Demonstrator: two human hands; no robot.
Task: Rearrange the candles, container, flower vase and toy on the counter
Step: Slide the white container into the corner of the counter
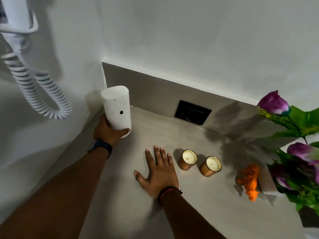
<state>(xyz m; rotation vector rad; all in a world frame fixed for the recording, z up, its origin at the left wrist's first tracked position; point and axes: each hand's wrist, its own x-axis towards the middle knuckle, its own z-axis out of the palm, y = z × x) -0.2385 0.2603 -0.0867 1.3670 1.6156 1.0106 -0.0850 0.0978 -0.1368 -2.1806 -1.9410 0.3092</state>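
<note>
My left hand (107, 131) grips the base of a tall white cylindrical container (116, 109) in the back left corner of the grey counter (198, 200). My right hand (159, 171) lies flat and open on the counter, fingers spread, just left of two copper-coloured candles (188, 159) (211, 166) standing side by side. An orange toy animal (250, 178) lies further right. At the right edge stands a white flower vase (269, 181) with purple flowers (274, 102) and green leaves, partly cut off by the frame.
A black wall socket (193, 112) sits in the grey backsplash behind the candles. A white wall-mounted hair dryer with a coiled cord (39, 90) hangs on the left wall. White walls close in the back and left sides.
</note>
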